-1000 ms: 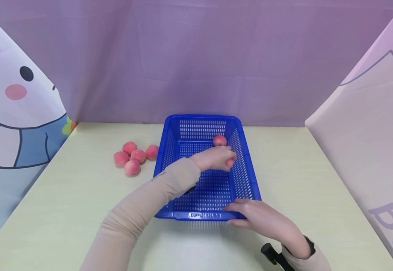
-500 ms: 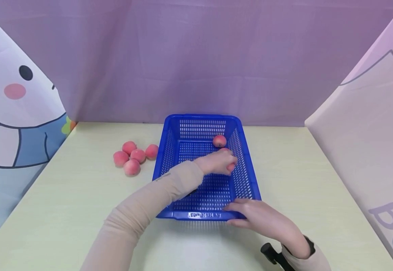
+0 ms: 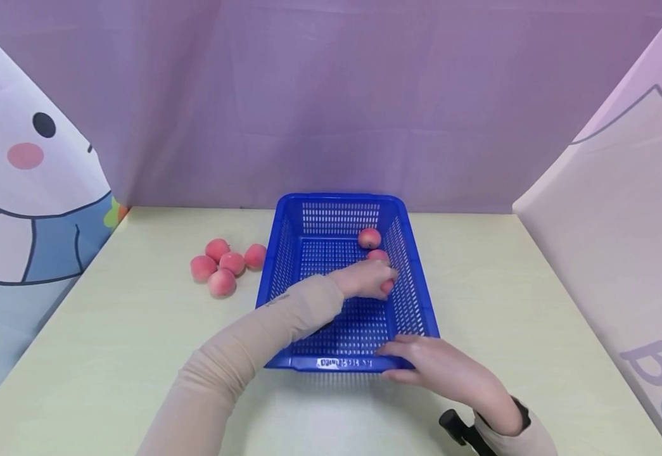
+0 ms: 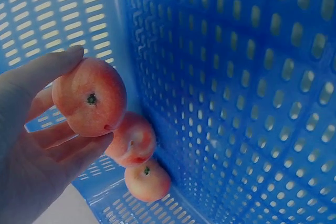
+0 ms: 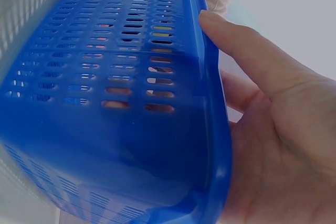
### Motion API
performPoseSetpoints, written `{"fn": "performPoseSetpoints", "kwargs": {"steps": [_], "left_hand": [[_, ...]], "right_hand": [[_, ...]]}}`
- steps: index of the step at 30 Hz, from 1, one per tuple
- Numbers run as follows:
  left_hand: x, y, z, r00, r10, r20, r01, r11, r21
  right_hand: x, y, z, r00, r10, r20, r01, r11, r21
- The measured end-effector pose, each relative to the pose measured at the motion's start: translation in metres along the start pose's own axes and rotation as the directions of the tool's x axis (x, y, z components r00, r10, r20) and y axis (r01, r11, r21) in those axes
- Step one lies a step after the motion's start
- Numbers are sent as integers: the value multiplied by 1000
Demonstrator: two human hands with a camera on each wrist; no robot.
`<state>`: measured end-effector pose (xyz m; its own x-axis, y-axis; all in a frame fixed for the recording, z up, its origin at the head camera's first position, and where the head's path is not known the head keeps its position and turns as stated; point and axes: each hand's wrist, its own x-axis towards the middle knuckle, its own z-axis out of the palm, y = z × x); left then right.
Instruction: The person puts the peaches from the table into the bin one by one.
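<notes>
Your left grip (image 3: 367, 278) is closed round a held fruit (image 4: 89, 98), thumb on one side, fingers on the other, down inside the blue basket (image 3: 308, 363), right of centre in the head view. That two-sided hold is probably there because a round thing would roll; keeping it low likely means a short drop. Far fruit (image 3: 369, 238) and near fruit (image 3: 377, 255) sit in the basket's upper right, along its right wall. Looks like a row with the wall as a stop, and yours lines up with it (can't tell whether it touches its neighbour or the basket floor).

Your right grip (image 3: 439, 370) holds the basket rim at the lower right corner, fingers over the inside, thumb outside; presumably that steadies a light basket. Five fruits (image 3: 232, 263) lie bunched on the bench (image 3: 137, 354), left of the basket in the head view, likely kept there for easy left-side reach.

Versus one second ago: your left grip is slightly lower in the head frame, same fruit in it. The near fruit, covered then, now shows past your knuckles. Right grip, basket and bench bunch look unchanged.
</notes>
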<state>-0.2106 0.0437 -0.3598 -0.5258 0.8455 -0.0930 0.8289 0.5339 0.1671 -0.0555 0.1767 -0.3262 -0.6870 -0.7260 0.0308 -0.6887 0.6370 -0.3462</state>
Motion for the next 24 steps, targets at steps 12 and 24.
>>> {"fn": "performPoseSetpoints", "kwargs": {"steps": [12, 24], "left_hand": [[0, 0, 8, 1000, -9, -1, 9, 1000, 20], [1, -1, 14, 1000, -8, -6, 8, 1000, 4]], "right_hand": [[0, 0, 1, 1000, -2, -3, 2, 1000, 6], [0, 0, 1, 1000, 13, 4, -13, 1000, 14]]}}
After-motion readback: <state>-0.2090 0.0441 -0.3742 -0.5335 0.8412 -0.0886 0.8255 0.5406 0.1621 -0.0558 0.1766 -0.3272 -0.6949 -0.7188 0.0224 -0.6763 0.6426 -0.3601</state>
